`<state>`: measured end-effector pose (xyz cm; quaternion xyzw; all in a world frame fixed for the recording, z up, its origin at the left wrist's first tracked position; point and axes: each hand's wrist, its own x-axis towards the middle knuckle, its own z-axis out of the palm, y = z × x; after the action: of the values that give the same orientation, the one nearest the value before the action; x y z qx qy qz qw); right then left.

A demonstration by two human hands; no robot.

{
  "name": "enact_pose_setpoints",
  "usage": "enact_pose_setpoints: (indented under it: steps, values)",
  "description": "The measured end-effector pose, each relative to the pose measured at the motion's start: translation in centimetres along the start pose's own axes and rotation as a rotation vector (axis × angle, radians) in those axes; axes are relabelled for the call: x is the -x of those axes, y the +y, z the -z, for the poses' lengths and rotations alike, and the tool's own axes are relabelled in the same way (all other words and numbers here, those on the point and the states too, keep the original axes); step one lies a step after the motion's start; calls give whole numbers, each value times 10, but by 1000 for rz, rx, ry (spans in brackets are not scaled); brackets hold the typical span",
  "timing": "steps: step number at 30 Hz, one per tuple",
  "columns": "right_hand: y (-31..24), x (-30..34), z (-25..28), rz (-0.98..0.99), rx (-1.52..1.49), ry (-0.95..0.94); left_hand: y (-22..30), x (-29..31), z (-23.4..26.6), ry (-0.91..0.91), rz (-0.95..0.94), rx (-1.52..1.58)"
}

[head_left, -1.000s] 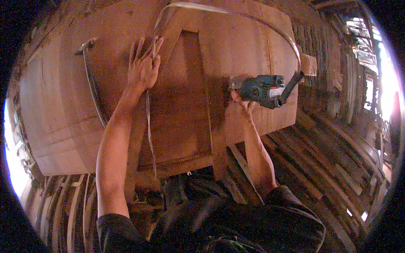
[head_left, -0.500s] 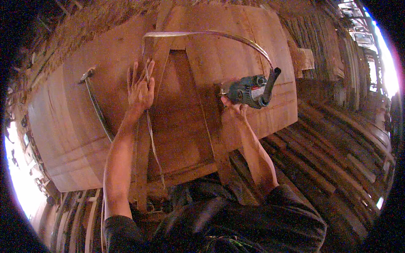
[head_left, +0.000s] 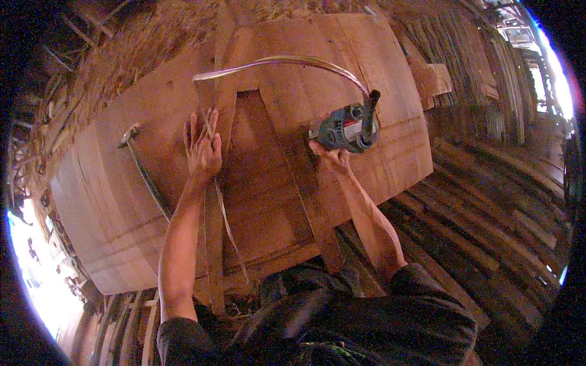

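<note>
My left hand [head_left: 204, 152] lies flat with fingers spread on a wooden strip along the left side of a recess in a large wooden panel [head_left: 91, 207]. A thin pale strip [head_left: 223, 213] runs beneath or between its fingers toward me. On the right of the recess, my right hand [head_left: 332, 155] is closed round the near side of a blue-green corded power tool [head_left: 345, 129]; its exact kind is unclear. The tool's metal front end is beside the recess's right wooden strip [head_left: 305, 177], and its underside is hidden. A light cord [head_left: 287, 60] arches from its black sleeve across the panel.
A hammer [head_left: 129, 136] lies on the panel's left part, its handle running toward my left forearm. Wood shavings [head_left: 134, 58] pile along the far edge. Planks [head_left: 476, 213] lie on the right, and slats [head_left: 122, 320] at the lower left.
The whole view has shifted slightly. The power tool has turned, its cord end swinging left, and has moved a little farther from me with my right hand. My left hand keeps its place.
</note>
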<state>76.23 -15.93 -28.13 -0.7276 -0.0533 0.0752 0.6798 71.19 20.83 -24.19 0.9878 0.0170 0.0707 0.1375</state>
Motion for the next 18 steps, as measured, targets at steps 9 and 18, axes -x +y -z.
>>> enact_pose_setpoints:
  steps: [9, 18]
  values:
    - [12, -14, -9, 24, 13, 3, -11, -1, -8, -18, 2, 11]
    - [9, -35, -1, 77, 68, 22, 6, -8, -3, -17, 4, 90]
